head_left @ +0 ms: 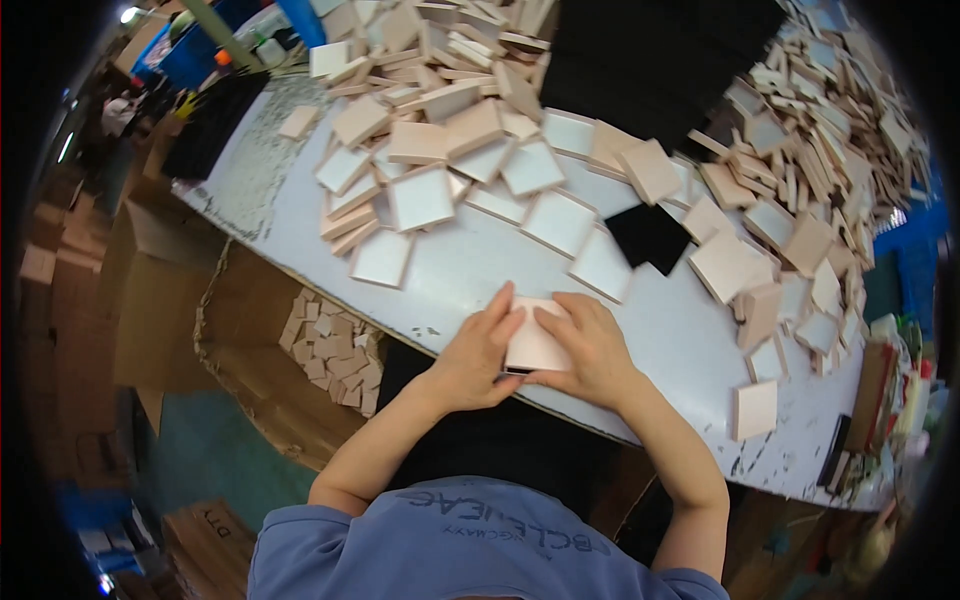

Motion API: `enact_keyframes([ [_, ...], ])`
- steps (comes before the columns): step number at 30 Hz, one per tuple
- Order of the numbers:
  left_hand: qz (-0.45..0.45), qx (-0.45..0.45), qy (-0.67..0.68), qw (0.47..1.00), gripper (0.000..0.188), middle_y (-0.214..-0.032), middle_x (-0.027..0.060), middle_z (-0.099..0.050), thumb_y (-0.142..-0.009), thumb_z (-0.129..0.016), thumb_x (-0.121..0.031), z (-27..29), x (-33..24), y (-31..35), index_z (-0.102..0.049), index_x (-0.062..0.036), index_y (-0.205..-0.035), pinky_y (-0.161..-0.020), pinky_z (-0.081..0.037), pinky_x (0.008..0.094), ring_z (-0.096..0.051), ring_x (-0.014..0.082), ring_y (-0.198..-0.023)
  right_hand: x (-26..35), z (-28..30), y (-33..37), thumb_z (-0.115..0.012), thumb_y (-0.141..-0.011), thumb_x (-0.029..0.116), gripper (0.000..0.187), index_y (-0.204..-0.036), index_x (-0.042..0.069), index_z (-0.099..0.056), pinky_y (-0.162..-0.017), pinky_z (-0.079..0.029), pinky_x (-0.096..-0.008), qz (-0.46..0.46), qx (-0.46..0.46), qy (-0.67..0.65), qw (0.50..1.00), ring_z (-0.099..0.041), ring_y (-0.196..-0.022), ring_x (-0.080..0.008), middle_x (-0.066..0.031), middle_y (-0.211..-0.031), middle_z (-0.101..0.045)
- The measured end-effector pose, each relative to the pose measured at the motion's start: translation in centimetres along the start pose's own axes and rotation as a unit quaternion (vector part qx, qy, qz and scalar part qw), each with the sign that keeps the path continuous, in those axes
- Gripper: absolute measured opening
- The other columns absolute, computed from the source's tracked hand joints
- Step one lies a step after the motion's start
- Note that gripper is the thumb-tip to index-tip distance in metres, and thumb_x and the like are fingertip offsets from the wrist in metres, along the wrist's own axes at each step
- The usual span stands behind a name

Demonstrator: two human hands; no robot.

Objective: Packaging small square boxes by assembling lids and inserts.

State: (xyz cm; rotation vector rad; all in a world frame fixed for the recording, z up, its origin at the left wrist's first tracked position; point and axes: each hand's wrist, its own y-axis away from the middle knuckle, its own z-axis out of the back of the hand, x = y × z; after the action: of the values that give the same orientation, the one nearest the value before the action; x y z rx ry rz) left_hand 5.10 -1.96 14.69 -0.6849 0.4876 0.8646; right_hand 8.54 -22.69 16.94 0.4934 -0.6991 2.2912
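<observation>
Close to the table's near edge, I hold a small pale pink square box [538, 342] between both hands. My left hand [478, 352] grips its left side, and my right hand [592, 350] grips its right side, thumbs and fingers on its top and edges. A dark strip shows along the box's near edge. Beyond my hands lie several similar boxes, some with white faces up, such as this white-faced box [558, 222]. Black square pieces [648, 238] lie among them, right of centre.
A white worktable [460, 275] bears large heaps of boxes [440, 120] at the far side and right. A dark sheet [650, 70] stands between the heaps. Below the table's left edge, an open cardboard carton [265, 390] holds many boxes. One box [755, 410] sits near the right edge.
</observation>
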Motion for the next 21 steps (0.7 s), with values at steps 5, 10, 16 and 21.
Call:
enact_keyframes([
  [5, -0.001, 0.082, -0.106, 0.991, 0.083, -0.139, 0.0278, -0.024, -0.07, -0.069, -0.027, 0.3, -1.5, -0.7, -0.026, 0.0007, -0.136, -0.103, -0.027, 0.044, -0.032, 0.0408, -0.125, 0.9, 0.4, 0.6, -0.075, -0.062, 0.034, 0.067, -0.119, 0.008, -0.052, -0.093, -0.035, -0.0472, 0.023, 0.06, 0.033, 0.997, -0.041, -0.111, -0.0396, -0.0241, -0.122, -0.041],
  [10, 0.045, 0.147, -0.151, 0.977, 0.092, -0.142, 0.0237, -0.022, -0.069, -0.068, -0.043, 1.8, -1.8, -1.3, -0.024, 0.0009, -0.137, -0.105, -0.017, 0.0507, -0.021, 0.0384, -0.132, 1.8, -0.4, 0.5, -0.073, -0.064, 0.039, 0.072, -0.124, 0.007, -0.047, -0.097, -0.03, -0.0508, -0.013, 0.078, 0.078, 0.994, -0.036, -0.118, -0.0406, -0.0254, -0.127, -0.037],
  [16, 0.065, 0.144, -0.147, 0.976, 0.098, -0.144, 0.0239, -0.017, -0.069, -0.065, -0.054, 2.4, -1.6, -0.2, -0.022, 0.0001, -0.138, -0.104, -0.011, 0.0568, -0.014, 0.0409, -0.134, 2.5, 0.0, -0.3, -0.069, -0.069, 0.042, 0.074, -0.127, 0.006, -0.043, -0.101, -0.022, -0.0551, -0.006, 0.135, 0.072, 0.988, -0.031, -0.122, -0.0427, -0.027, -0.131, -0.033],
  [21, 0.157, -0.106, -0.159, 0.969, 0.081, -0.143, 0.0271, -0.013, -0.08, -0.057, -0.048, 4.6, 1.5, 0.7, -0.024, -0.002, -0.137, -0.102, -0.011, 0.0586, -0.008, 0.046, -0.133, -1.8, 4.5, 0.5, -0.056, -0.078, 0.01, 0.055, -0.129, 0.001, -0.04, -0.105, -0.022, -0.045, -0.082, -0.082, 0.023, 0.993, -0.031, -0.126, -0.0379, -0.0224, -0.136, -0.034],
])
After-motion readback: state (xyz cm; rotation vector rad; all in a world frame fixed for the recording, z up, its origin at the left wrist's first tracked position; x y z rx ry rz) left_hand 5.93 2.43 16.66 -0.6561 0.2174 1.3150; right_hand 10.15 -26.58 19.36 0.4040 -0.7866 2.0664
